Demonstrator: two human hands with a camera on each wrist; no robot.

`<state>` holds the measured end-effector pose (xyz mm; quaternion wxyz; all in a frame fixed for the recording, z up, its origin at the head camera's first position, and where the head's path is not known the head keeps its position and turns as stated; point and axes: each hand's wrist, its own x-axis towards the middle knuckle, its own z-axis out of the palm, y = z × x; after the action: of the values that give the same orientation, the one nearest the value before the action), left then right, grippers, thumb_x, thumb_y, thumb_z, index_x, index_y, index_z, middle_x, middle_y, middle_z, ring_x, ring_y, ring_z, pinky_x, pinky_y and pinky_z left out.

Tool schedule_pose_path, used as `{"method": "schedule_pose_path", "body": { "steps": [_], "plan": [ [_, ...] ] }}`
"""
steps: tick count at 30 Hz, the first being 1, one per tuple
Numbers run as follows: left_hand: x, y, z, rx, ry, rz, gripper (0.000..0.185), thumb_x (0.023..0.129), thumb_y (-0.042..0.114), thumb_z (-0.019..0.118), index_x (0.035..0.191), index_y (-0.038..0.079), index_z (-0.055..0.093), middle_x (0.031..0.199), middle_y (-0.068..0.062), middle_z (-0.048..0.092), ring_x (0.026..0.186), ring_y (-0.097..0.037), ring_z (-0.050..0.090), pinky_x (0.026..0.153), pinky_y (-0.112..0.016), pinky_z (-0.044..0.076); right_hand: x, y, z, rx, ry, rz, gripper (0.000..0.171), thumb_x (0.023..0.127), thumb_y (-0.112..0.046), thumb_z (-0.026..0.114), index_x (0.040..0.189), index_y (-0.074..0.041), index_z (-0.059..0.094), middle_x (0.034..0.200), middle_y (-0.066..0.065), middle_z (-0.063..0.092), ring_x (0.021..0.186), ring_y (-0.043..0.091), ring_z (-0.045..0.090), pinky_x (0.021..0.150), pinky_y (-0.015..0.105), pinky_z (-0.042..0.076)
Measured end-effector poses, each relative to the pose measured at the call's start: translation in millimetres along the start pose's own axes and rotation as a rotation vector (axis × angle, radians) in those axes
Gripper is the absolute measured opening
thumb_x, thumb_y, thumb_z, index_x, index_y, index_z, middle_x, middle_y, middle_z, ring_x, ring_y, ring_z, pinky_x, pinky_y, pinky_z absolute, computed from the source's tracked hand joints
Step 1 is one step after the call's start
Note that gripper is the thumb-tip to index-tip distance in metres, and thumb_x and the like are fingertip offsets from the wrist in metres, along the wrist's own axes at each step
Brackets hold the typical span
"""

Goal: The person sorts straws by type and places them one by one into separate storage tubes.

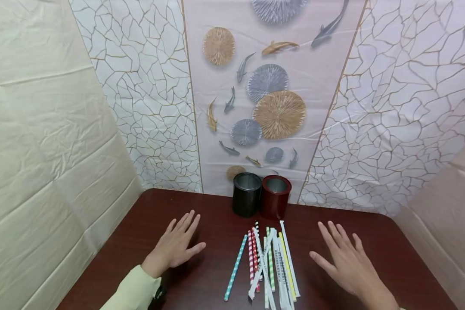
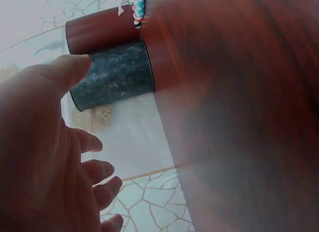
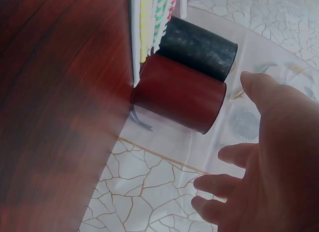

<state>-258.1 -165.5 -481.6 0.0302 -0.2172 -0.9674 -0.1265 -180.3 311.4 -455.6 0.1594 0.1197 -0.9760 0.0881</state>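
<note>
My left hand (image 1: 174, 245) is held over the left part of the dark table, fingers spread, touching none of the straws. On the other side my right hand (image 1: 346, 262) is spread the same way and holds nothing. Between them lies a loose bunch of straws: a blue dotted straw (image 1: 235, 268) nearest the left hand, red striped, green striped and yellow ones (image 1: 287, 266), and several in white paper wrappers (image 1: 290, 258). Behind the straws a black can (image 1: 243, 200) and a dark red can (image 1: 273, 202) stand upright side by side, both with open tops.
The dark red-brown table (image 1: 205, 228) has rounded far corners. A patterned cloth (image 1: 166, 107) with crackle lines, fish and round motifs hangs directly behind the cans. Pale cloth walls (image 1: 42, 150) close in the left and right sides.
</note>
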Motion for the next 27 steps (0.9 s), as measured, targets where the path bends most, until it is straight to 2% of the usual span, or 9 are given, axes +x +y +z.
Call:
{"method": "schedule_pose_path", "body": {
  "steps": [10, 16, 20, 24, 27],
  "plan": [
    [20.2, 6.9, -15.8, -0.015, -0.023, 0.042, 0.089, 0.105, 0.06, 0.051, 0.167, 0.002, 0.026, 0.176, -0.017, 0.022, 0.164, -0.036, 0.022, 0.13, -0.064, 0.021, 18.0, -8.5, -12.8, -0.008, -0.035, -0.062, 0.084, 0.103, -0.056, 0.06, 0.166, -0.007, 0.032, 0.165, 0.025, 0.042, 0.152, 0.048, 0.039, 0.118, 0.072, 0.029],
    [34.6, 15.5, -26.6, -0.037, -0.033, 0.07, 0.088, 0.106, 0.056, 0.053, 0.166, -0.001, 0.026, 0.175, -0.02, 0.023, 0.164, -0.038, 0.022, 0.131, -0.063, 0.021, 38.2, -14.7, -26.7, 0.002, -0.01, -0.126, 0.076, 0.103, -0.047, 0.067, 0.159, -0.001, 0.043, 0.154, 0.028, 0.054, 0.136, 0.049, 0.057, 0.108, 0.067, 0.048],
    [49.4, 22.4, -35.4, -0.044, -0.053, 0.087, 0.089, 0.107, 0.057, 0.051, 0.166, -0.003, 0.022, 0.176, -0.02, 0.019, 0.165, -0.037, 0.018, 0.133, -0.059, 0.019, 51.2, -21.9, -33.5, 0.052, -0.031, -0.143, 0.067, 0.102, -0.041, 0.07, 0.15, 0.002, 0.053, 0.14, 0.027, 0.064, 0.125, 0.046, 0.065, 0.1, 0.062, 0.055],
    [66.8, 29.0, -45.5, -0.038, -0.06, 0.088, 0.089, 0.108, 0.057, 0.049, 0.167, -0.003, 0.018, 0.177, -0.02, 0.015, 0.166, -0.036, 0.016, 0.134, -0.055, 0.017, 68.0, -31.1, -33.5, 0.109, -0.069, -0.18, 0.051, 0.098, -0.031, 0.076, 0.132, 0.005, 0.066, 0.118, 0.019, 0.074, 0.107, 0.035, 0.074, 0.09, 0.052, 0.061],
    [80.2, 34.5, -52.1, -0.027, -0.056, 0.083, 0.089, 0.109, 0.056, 0.048, 0.167, -0.003, 0.015, 0.177, -0.021, 0.014, 0.166, -0.036, 0.015, 0.135, -0.052, 0.018, 81.1, -39.0, -29.4, 0.169, -0.121, -0.199, 0.039, 0.095, -0.024, 0.079, 0.12, 0.005, 0.071, 0.102, 0.011, 0.076, 0.093, 0.024, 0.074, 0.079, 0.042, 0.062]
  ]
}}
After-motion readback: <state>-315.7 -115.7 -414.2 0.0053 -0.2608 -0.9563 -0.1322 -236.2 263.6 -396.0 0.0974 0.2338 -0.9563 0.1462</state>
